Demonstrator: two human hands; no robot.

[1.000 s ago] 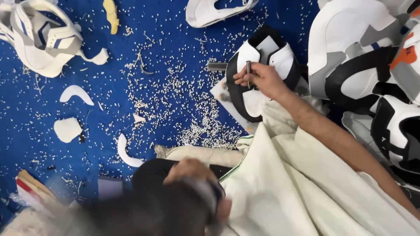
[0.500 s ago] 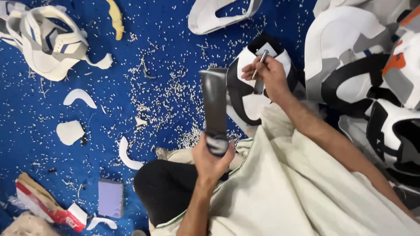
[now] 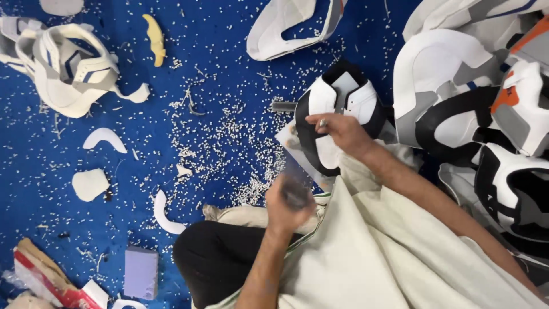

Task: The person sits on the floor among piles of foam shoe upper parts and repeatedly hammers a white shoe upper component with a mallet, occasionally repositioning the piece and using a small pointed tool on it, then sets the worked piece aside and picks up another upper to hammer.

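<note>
Black-and-white cut shoe upper of stitched synthetic panels [image 3: 337,117] lies flat on the blue cloth work surface [image 3: 217,97], just above the person's lap. The right hand [image 3: 343,134] rests on its lower middle, fingers curled and pinched together around a thin metal punch tool [image 3: 322,122] whose tip pokes out between the fingertips; the upper spreads out under and beyond those fingers on every side. Just below and to the left, the left hand [image 3: 286,207] is closed in a fist around a dark, blurred hammer-like tool [image 3: 295,186] held upright, close to the upper's lower edge but apart from it. A cream cloth [image 3: 377,257] covers the person's lap. Small white punched-out bits [image 3: 229,154] are scattered thickly over the cloth to the left of the upper. Further off lie white curved offcuts [image 3: 104,137], a yellow curved scrap [image 3: 154,37], a lilac rectangular block [image 3: 141,272], and at far right a stack of white, grey and black shoe uppers [image 3: 474,109].
</note>
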